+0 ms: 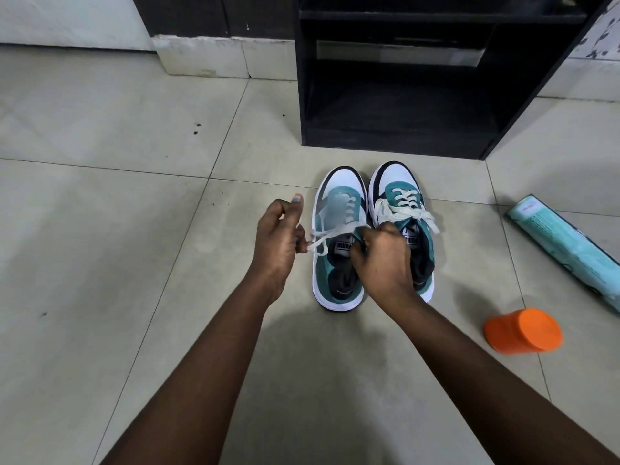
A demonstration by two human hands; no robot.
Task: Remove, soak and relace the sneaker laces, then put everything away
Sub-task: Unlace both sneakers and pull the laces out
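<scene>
In front of the black shelf unit, on the tiled floor, stand two sneakers side by side: the left sneaker and the right sneaker, its lace tied. The left hand pinches one end of the left sneaker's white lace; the right hand grips the other end, covering the right sneaker's heel. Both tongue labels read PUMA. Right of the sneakers lie one orange container and one teal roll, cut off, print unreadable.
</scene>
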